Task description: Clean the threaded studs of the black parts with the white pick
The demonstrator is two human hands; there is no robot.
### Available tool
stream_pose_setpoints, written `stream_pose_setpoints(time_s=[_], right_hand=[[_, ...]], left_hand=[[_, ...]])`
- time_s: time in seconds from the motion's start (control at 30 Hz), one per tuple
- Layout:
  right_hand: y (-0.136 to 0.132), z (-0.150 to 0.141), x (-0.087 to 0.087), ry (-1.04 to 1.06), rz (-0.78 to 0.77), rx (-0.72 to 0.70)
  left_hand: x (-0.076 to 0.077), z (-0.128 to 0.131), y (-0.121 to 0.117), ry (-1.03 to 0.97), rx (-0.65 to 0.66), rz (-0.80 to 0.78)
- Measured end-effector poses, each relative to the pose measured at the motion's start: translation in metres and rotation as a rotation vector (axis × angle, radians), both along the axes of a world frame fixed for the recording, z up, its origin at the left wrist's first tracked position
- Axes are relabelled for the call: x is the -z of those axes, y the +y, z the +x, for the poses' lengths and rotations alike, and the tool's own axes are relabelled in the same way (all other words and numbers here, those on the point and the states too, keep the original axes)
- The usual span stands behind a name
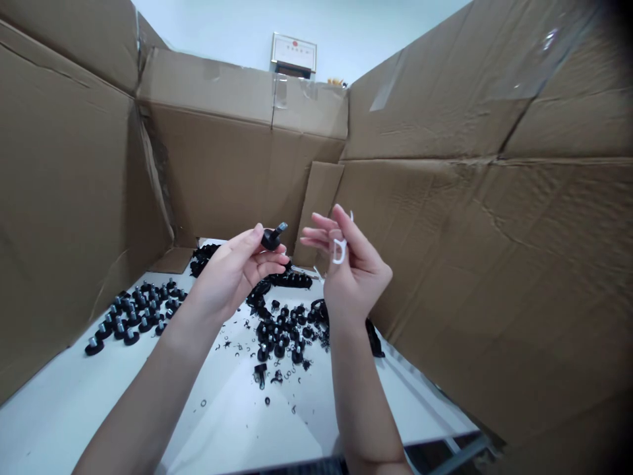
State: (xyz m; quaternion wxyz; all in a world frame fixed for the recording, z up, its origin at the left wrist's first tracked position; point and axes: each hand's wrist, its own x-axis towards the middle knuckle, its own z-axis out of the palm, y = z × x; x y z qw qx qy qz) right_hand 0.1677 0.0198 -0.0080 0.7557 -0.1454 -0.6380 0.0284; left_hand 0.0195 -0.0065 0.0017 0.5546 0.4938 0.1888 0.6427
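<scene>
Above the table, my left hand (232, 270) pinches a levelling foot (271, 237), a black round base with a bare metal threaded stud tilted up to the right. A short gap to the right, my right hand (353, 270) is closed with the thumb and fingers bent. It holds a small white plastic piece (339, 251) with a D-shaped loop, like a floss pick; a white tip shows behind the fingers, and its middle is hidden. Beneath my hands lies a loose heap of similar levelling feet (279, 348). One foot (260, 375) lies apart, nearer to me.
Many more feet (130, 336) stand studs-up at the left of the white table (222, 422). Thin black scraps and rings (277, 377) are scattered about the middle. Black strip-like material (291, 280) lies behind. Tall cardboard walls (237, 165) enclose the back and both sides.
</scene>
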Motion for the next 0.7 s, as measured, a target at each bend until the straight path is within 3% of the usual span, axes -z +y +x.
stream_pose_setpoints(time_s=[0.1,0.2,0.33,0.43,0.57,0.7], right_hand=[[-0.003,0.000,-0.001,-0.065,-0.011,0.072],[-0.005,0.000,-0.004,-0.085,0.079,0.121],[-0.011,0.000,-0.008,-0.111,0.127,0.096],[-0.015,0.001,-0.009,-0.159,0.083,0.061],[-0.019,0.002,-0.010,-0.076,0.087,0.062],[-0.022,0.003,-0.013,-0.122,0.073,0.071]], left_hand=[[0.000,0.001,0.001,-0.033,0.060,-0.046],[0.000,0.002,0.000,-0.036,0.119,-0.063],[0.001,0.003,-0.002,-0.013,0.116,-0.066],[0.001,0.004,-0.003,-0.008,0.054,-0.001],[0.003,0.005,-0.002,0.015,-0.137,0.137],[0.006,0.006,-0.003,0.068,-0.269,0.235]])
